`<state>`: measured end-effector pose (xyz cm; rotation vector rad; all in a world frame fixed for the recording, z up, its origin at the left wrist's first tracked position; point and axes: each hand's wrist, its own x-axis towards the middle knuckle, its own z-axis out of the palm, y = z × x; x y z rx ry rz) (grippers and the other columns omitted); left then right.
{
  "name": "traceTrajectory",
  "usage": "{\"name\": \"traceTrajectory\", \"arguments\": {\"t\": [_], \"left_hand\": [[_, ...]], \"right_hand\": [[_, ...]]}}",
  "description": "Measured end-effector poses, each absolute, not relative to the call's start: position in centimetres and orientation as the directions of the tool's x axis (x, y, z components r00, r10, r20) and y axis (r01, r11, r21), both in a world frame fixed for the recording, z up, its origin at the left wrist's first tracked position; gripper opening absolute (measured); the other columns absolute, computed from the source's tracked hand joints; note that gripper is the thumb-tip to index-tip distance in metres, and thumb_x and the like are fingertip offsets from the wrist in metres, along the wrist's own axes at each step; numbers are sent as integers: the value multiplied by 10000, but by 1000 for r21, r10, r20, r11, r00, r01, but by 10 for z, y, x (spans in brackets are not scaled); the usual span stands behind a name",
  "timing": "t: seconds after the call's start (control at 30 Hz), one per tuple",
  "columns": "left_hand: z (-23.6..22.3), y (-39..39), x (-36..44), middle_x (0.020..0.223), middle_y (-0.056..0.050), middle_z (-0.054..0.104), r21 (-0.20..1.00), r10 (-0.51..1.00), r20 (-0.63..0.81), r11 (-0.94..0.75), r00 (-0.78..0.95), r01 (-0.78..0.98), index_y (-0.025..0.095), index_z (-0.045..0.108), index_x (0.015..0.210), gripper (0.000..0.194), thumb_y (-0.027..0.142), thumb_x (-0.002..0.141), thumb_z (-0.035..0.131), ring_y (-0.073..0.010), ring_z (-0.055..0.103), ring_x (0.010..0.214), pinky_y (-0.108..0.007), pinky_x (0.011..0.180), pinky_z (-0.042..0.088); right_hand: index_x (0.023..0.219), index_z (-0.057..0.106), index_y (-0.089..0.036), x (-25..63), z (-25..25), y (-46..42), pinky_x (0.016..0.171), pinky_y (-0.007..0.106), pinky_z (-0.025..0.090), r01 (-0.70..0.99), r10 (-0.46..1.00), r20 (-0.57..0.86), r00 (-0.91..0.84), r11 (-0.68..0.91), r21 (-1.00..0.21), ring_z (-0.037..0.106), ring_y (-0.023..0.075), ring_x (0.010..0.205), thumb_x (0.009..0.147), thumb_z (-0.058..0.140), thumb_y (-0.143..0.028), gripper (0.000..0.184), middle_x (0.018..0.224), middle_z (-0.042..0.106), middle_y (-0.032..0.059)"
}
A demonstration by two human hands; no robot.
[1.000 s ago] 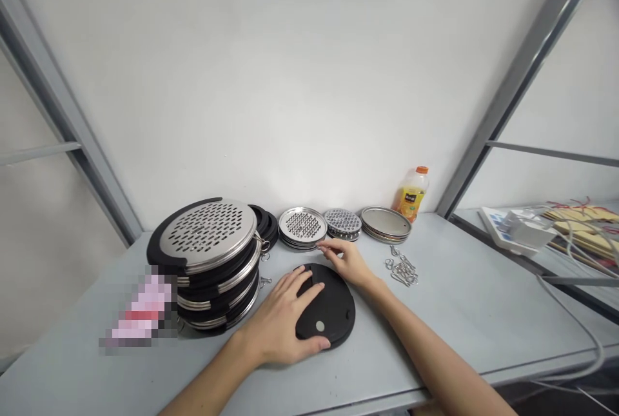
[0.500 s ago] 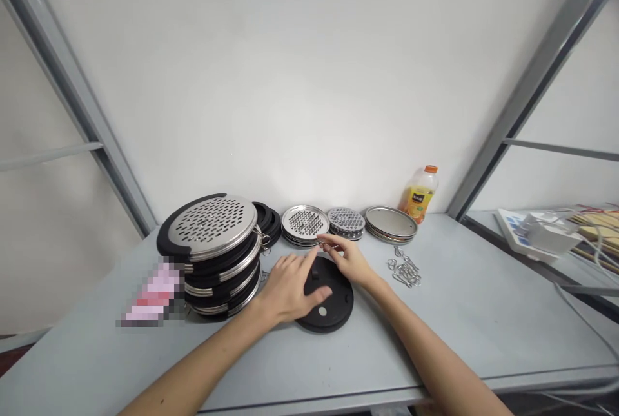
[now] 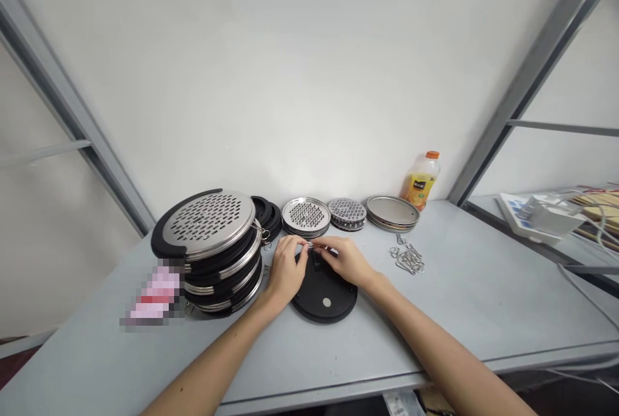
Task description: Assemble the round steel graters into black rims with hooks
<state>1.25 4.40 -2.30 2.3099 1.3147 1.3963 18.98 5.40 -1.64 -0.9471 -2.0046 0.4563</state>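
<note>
A round black disc (image 3: 323,295) with a small silver dot lies on the grey table (image 3: 464,313) in front of me. My left hand (image 3: 285,271) and my right hand (image 3: 344,260) meet over its far edge. Both pinch a small shiny metal piece (image 3: 315,247) between their fingertips; it is too small to name. A tall stack of black discs topped by a perforated steel plate (image 3: 207,224) stands just left of my left hand.
Along the wall sit black rings (image 3: 269,215), a stack of perforated steel discs (image 3: 305,216), a smaller perforated stack (image 3: 347,211), plain steel plates (image 3: 392,211) and an orange juice bottle (image 3: 420,182). Loose wire hooks (image 3: 407,258) lie right of my hands. A blurred pink object (image 3: 153,297) lies at left.
My left hand has left the top of the black disc and moved up to its far edge. Both hands now meet there, pinching a small metal piece.
</note>
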Motion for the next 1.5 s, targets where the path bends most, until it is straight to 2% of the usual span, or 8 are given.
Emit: {"name": "traceTrajectory", "arguments": {"t": [0.27, 0.37, 0.47, 0.67, 0.87, 1.23, 1.37, 1.5], "left_hand": [[-24, 46, 9, 882, -48, 630, 539, 767, 622, -565, 158, 625, 199, 564, 884, 128, 174, 900, 439, -215, 580, 889, -359, 834, 460], [-24, 45, 8, 914, -47, 627, 550, 784, 597, -553, 168, 626, 200, 561, 956, 105, 181, 876, 495, -212, 593, 912, -348, 836, 470], [-27, 43, 10, 961, -59, 625, 556, 802, 572, -535, 174, 636, 193, 549, 1054, 215, 196, 841, 566, -228, 593, 954, -370, 857, 471], [-30, 42, 14, 1028, -89, 650, 552, 837, 489, -514, 244, 657, 173, 577, 1161, 354, 259, 822, 630, -256, 604, 1000, -405, 894, 475], [-29, 44, 13, 1070, -77, 658, 545, 842, 439, -528, 314, 652, 195, 638, 1130, 346, 305, 803, 666, -254, 598, 1030, -393, 914, 479], [-36, 43, 16, 1186, -107, 614, 563, 856, 434, -502, 282, 657, 167, 543, 1260, 467, 259, 811, 632, -272, 547, 1131, -431, 976, 442], [-35, 42, 15, 1225, -121, 567, 592, 868, 430, -479, 248, 649, 170, 471, 1313, 549, 269, 802, 644, -272, 534, 1159, -428, 979, 440], [-34, 42, 14, 1187, -100, 567, 586, 862, 431, -492, 267, 643, 191, 533, 1225, 438, 283, 810, 638, -259, 552, 1122, -418, 970, 447]], "right_hand": [[1068, 693, -230, 192, -14, 54, 842, 343, 523, 514, 730, 569, -380, 678, -526, 675, 215, 936, 898, 521, -234, 242, 1034, 725, 72], [1066, 698, -222, 195, -16, 57, 832, 351, 523, 559, 745, 550, -378, 657, -505, 676, 222, 922, 890, 522, -213, 249, 1022, 728, 79], [1074, 699, -229, 199, -19, 60, 810, 356, 527, 589, 760, 535, -368, 636, -499, 680, 220, 886, 878, 525, -192, 264, 994, 734, 76], [1005, 727, -234, 201, -30, 67, 772, 338, 534, 548, 777, 520, -354, 623, -558, 680, 208, 846, 867, 546, -201, 229, 945, 744, 66], [934, 743, -225, 200, -32, 69, 814, 364, 529, 492, 770, 528, -359, 636, -594, 671, 213, 881, 855, 543, -171, 222, 948, 739, 69], [987, 740, -242, 200, -31, 67, 771, 349, 520, 636, 721, 539, -435, 670, -384, 648, 219, 850, 873, 513, -140, 274, 900, 736, 70], [1016, 732, -244, 199, -29, 67, 781, 353, 523, 614, 710, 532, -461, 688, -387, 653, 220, 877, 887, 494, -155, 285, 953, 738, 74], [1047, 717, -248, 199, -28, 66, 787, 347, 523, 615, 719, 522, -459, 681, -398, 662, 217, 885, 883, 499, -167, 285, 985, 733, 71]]}}
